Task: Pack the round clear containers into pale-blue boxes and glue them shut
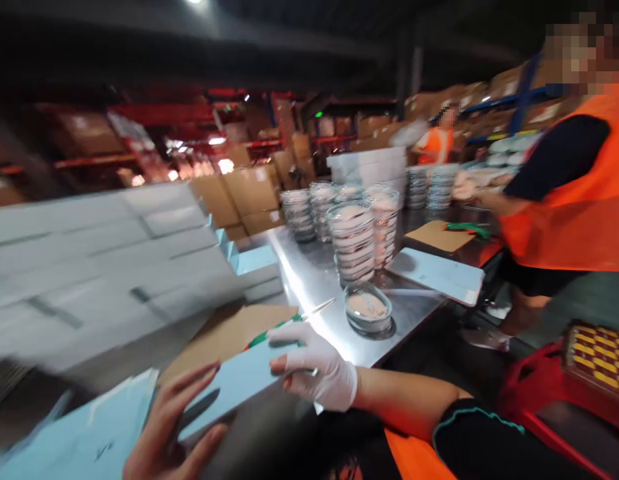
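Observation:
My left hand (172, 427) is bare and grips the lower left end of a flat light blue carton (239, 383), with the fingers on top and the thumb below. My right hand (314, 367), in a white glove with bare fingertips, pinches the carton's upper right edge. The carton is tilted over my lap, in front of the steel table (309, 280). Just behind my right hand, a green-handled tool (276, 327) lies on a brown cardboard sheet (224, 333).
Stacks of clear round lidded containers (354, 240) stand on the table, one single container (368, 308) nearer me. Blurred piles of flat cartons (114, 267) fill the left. A co-worker in an orange vest (569, 200) stands right, above a red crate (539, 387).

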Motion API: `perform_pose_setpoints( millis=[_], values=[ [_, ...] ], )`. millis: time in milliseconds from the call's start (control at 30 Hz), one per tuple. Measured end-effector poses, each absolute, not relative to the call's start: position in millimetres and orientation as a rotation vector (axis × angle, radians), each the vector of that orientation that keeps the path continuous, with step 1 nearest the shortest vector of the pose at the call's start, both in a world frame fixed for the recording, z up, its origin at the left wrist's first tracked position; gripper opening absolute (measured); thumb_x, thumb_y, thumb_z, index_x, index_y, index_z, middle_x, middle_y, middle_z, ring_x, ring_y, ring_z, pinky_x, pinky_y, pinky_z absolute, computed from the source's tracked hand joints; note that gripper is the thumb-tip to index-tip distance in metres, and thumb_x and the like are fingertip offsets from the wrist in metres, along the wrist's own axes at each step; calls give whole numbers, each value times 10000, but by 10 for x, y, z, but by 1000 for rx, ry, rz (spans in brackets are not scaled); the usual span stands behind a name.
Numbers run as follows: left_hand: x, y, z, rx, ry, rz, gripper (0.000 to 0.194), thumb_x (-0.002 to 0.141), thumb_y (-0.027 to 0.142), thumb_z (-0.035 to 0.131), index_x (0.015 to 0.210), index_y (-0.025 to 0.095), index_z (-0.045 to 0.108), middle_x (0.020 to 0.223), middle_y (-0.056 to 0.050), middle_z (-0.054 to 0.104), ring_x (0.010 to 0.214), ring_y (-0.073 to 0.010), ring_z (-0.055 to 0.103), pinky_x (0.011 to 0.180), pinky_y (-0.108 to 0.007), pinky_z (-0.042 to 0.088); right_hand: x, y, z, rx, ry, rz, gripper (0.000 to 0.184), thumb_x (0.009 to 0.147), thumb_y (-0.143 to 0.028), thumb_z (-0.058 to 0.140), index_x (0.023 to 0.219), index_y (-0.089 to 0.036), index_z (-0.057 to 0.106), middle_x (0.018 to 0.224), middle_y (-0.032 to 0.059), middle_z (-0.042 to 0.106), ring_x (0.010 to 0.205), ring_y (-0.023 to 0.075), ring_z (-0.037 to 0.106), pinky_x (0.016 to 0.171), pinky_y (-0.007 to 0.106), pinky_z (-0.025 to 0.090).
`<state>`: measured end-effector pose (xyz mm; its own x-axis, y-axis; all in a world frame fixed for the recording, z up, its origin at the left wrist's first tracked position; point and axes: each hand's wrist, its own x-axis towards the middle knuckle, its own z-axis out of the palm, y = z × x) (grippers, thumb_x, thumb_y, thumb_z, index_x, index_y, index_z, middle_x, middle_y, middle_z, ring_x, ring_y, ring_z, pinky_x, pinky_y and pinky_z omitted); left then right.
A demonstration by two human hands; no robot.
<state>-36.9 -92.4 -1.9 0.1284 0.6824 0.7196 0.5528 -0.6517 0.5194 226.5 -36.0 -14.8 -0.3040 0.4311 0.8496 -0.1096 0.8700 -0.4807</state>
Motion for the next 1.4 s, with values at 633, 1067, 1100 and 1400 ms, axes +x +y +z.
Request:
perform_pose_setpoints(
  millis=[633,1067,1100,1400],
  values=[
    [-98,-845,149,2313,765,1721,341,1006,454,723,1253,220,744,1364,-171,715,1302,-307,672,1112,-526,541,2388,-259,-20,-348,-1916,782,680,977,-445,770,1591,-425,480,1809,70,231,1536,301,498,1185,488,524],
    [-203,-1155,220,2697,929,1313,556,966,257,777,1498,275,616,1523,-165,624,1338,-325,577,1100,-519,518,2284,-452,-181,-327,-1991,932,1129,890,-647,763,1724,-261,107,1706,213,316,1556,324,438,1237,499,433],
    [-196,-1159,217,2704,933,1304,569,968,227,765,1511,290,607,1526,-155,624,1330,-322,581,1096,-510,519,2288,-453,-175,-341,-1984,932,1127,873,-648,779,1716,-249,145,1694,215,333,1549,327,447,1240,500,429],
    [-335,-1153,241,2831,990,1247,569,965,219,679,1507,380,617,1486,-59,685,1283,-298,661,1047,-434,581,2349,-517,-22,-241,-1984,791,341,911,-489,792,1092,-212,709,1686,148,415,1464,283,564,1199,426,463]
  ],
)
